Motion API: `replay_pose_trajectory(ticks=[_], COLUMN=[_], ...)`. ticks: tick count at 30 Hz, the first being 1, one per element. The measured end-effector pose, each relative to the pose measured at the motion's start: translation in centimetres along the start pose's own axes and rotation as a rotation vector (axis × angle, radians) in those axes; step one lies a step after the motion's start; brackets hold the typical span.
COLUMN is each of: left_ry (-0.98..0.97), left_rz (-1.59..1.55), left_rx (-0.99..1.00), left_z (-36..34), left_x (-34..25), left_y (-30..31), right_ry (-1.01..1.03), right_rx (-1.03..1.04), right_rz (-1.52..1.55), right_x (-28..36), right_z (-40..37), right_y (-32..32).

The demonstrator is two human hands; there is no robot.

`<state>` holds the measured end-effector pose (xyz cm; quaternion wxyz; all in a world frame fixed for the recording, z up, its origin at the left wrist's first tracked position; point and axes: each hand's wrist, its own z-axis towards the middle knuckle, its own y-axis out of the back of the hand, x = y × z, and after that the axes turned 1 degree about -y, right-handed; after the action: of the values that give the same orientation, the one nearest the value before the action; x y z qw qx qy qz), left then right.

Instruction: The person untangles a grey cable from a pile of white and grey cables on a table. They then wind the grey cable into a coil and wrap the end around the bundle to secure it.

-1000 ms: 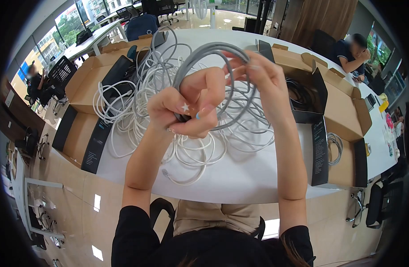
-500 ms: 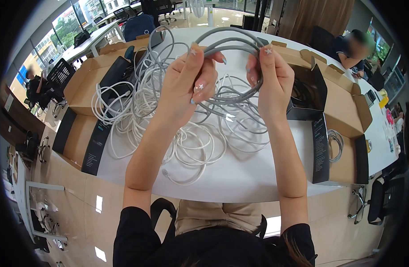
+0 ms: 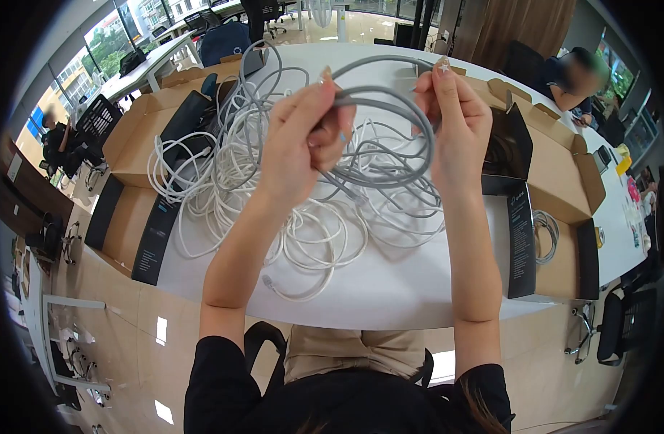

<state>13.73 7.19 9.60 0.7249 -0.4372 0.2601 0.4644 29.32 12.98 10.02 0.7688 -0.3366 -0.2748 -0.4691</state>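
A grey cable (image 3: 426, 148) is looped into a loose coil and raised above the table in front of me. My left hand (image 3: 301, 137) is closed round the gathered strands on the coil's left side. At the upper right, my right hand (image 3: 458, 126) pinches one strand between thumb and fingers, while other loops hang down to its left. Below both hands spreads a tangled heap of white cables (image 3: 234, 170), mixed with more grey cable. A white cable end with a clear plug (image 3: 268, 281) lies near the table's front edge.
An open black cardboard box (image 3: 150, 242) stands at left, with dark items beside it. At right, another open box (image 3: 520, 239) has a coiled grey cable (image 3: 546, 237) in its compartment and dark cable behind. A person (image 3: 574, 83) sits at the far right of the white table (image 3: 390, 296).
My right hand has shifted slightly right and up, drawing one grey strand away from the others. The coil's remaining loops have dropped clear of that hand's fingers.
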Motion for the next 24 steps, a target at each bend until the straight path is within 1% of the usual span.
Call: replay_pose_trajectory(ticks=[2, 3, 5, 7, 8, 9, 11, 12, 14, 17, 18, 21, 24], left_ry=[-0.028, -0.045, -0.079, -0.114, -0.125, -0.135, -0.007, 0.054, 0.111, 0.143, 0.144, 0.157, 0.137], left_rz=[0.001, 0.018, 0.060, 0.024, 0.022, 0.019, 0.062, 0.083, 0.153, 0.188, 0.189, 0.210, -0.038], left_rx=[0.015, -0.033, -0.127, -0.126, -0.117, -0.112, -0.061, -0.034, 0.004, 0.022, 0.021, -0.054, 0.169], left_z=[-0.3, -0.1, 0.4, 0.6, 0.6, 0.5, 0.7, 0.8, 0.8, 0.6, 0.4, 0.2, 0.2], left_x=[0.2, 0.1, -0.2, -0.1, -0.1, -0.1, -0.5, -0.9, -1.4, -1.8, -1.9, -2.6, -1.7], left_y=[-0.7, -0.7, -0.5, -0.2, -0.1, 0.1, 0.1, 0.1, 0.4, 0.3, 0.1, -0.8, 0.6], right_ry=[-0.019, -0.033, 0.008, 0.033, 0.029, -0.012, -0.098, -0.155, -0.265, 0.045, 0.118, 0.028, -0.082], right_rx=[0.003, 0.006, -0.002, -0.027, 0.037, 0.079, 0.164, 0.198, 0.266, 0.111, 0.225, 0.260, 0.258], right_rz=[0.061, 0.091, 0.049, 0.019, 0.041, -0.005, -0.096, -0.088, -0.073, -0.170, -0.211, -0.298, -0.012], right_x=[-0.1, -0.2, -0.4, -0.4, -0.7, -0.4, 0.6, 1.0, 1.5, 1.0, 1.0, 1.4, 0.6], right_z=[-0.2, -0.4, -0.8, -1.0, -0.9, -1.0, -1.1, -0.9, -0.4, -0.7, -0.5, -0.9, -1.0], right_y=[-0.2, -0.5, -1.5, -2.3, -1.7, -1.4, -1.1, -0.8, -0.2, -1.4, -0.8, -0.7, -0.9])
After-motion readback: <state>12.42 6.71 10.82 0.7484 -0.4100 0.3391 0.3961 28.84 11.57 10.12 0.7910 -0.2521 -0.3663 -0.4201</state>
